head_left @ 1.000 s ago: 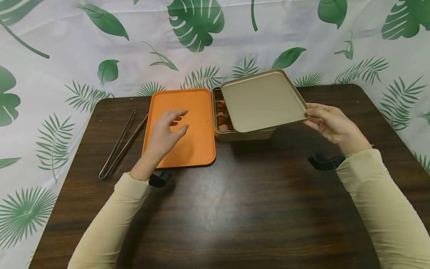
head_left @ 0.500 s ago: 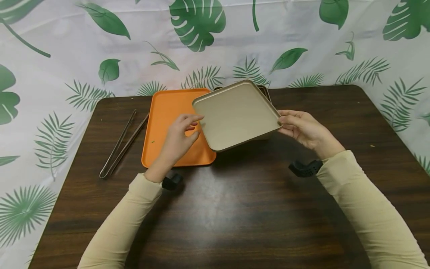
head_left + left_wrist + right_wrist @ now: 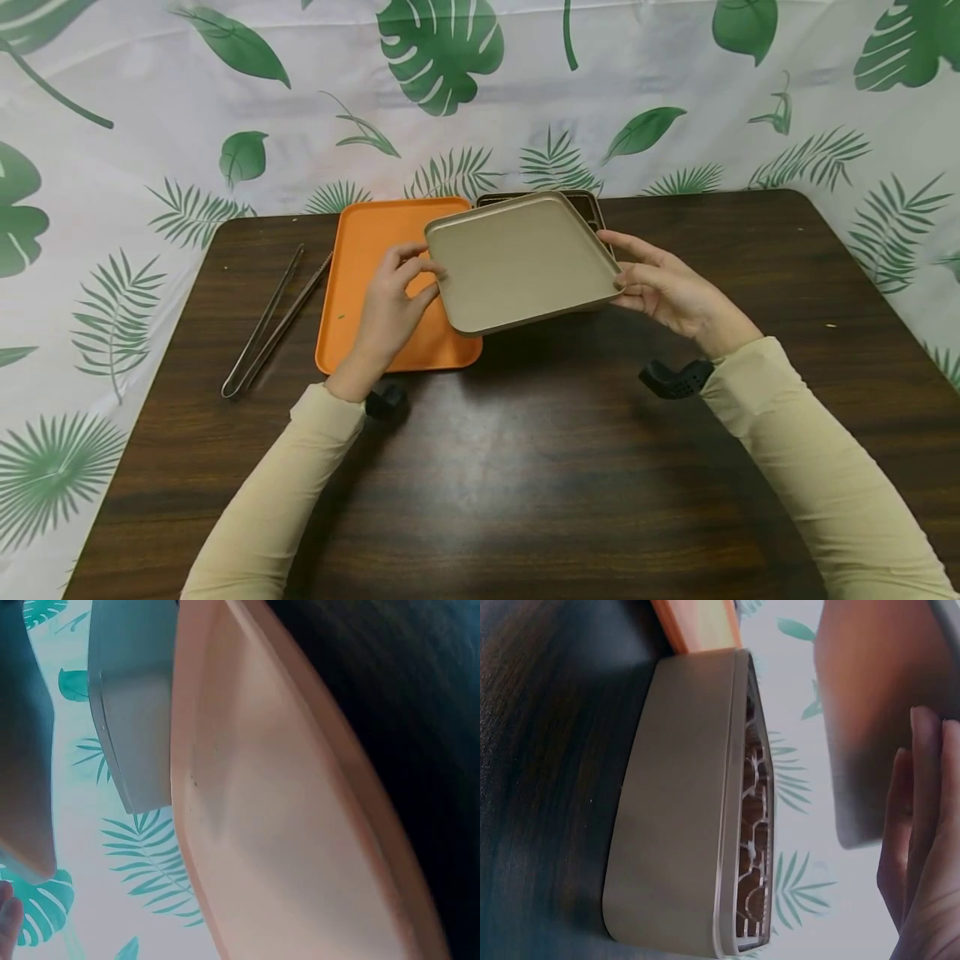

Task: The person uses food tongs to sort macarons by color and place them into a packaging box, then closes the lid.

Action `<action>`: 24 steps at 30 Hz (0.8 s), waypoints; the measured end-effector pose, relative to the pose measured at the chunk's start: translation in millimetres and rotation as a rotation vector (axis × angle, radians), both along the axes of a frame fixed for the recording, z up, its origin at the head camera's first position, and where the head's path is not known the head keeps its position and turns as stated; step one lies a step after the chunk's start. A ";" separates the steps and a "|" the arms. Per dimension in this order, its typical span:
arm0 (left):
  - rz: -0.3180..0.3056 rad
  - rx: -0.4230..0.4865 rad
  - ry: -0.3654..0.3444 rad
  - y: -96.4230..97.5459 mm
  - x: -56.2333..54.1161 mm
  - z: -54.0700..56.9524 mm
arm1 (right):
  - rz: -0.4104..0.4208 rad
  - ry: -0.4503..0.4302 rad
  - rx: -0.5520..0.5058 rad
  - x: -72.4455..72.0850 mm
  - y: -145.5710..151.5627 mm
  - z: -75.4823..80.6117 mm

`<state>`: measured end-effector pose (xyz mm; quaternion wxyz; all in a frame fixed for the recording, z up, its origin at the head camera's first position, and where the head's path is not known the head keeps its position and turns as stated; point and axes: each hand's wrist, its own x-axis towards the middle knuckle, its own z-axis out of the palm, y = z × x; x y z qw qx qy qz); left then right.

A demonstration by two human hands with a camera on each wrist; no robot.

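Note:
Both hands hold a square, beige metal-looking lid [image 3: 525, 262], tilted, with its raised rim facing up. My left hand [image 3: 390, 308] pinches the lid's left edge between thumb and fingers. On the opposite edge, my right hand [image 3: 671, 296] grips it with thumb and fingers, the index finger extended along the side. Behind and below the lid stands a matching beige box [image 3: 671, 802]; the head view has it mostly covered. A compartmented insert [image 3: 754, 832] shows at the box's open top in the right wrist view, where the lid hangs apart from it.
An orange tray [image 3: 375, 250] lies left of the box, partly under the lid in the head view. Long metal tongs [image 3: 262, 333] rest on the dark wooden table [image 3: 525, 467] at its left. A leaf-patterned cloth [image 3: 300, 100] hangs behind the table.
The lid has moved left and toward me in my right hand, now covering most of the box from the head view. My left hand has come right and taken its left edge.

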<state>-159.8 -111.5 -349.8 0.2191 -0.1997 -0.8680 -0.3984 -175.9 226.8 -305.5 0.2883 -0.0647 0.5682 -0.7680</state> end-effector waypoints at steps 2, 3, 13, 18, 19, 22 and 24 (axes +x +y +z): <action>0.016 -0.030 0.034 -0.6 -0.8 0.5 | 0.016 0.017 0.001 -0.1 -0.6 0.2; 0.022 -0.044 0.057 -0.7 -1.1 0.8 | 0.024 0.026 -0.004 -0.3 -0.8 0.1; 0.115 -0.065 0.358 1.9 -1.0 7.2 | 0.068 0.122 -0.137 1.2 1.4 8.0; 0.141 -0.036 0.306 4.2 -1.8 16.2 | -0.018 0.241 -0.147 1.5 -1.1 9.4; 0.146 -0.030 0.291 5.2 -2.3 18.0 | -0.049 0.274 -0.125 1.4 -3.0 9.3; 0.162 -0.009 0.255 8.4 -4.0 22.8 | -0.165 0.375 -0.025 0.7 -9.5 9.4; 0.159 0.023 0.232 11.2 -4.9 26.6 | -0.250 0.434 0.042 -0.2 -13.6 10.0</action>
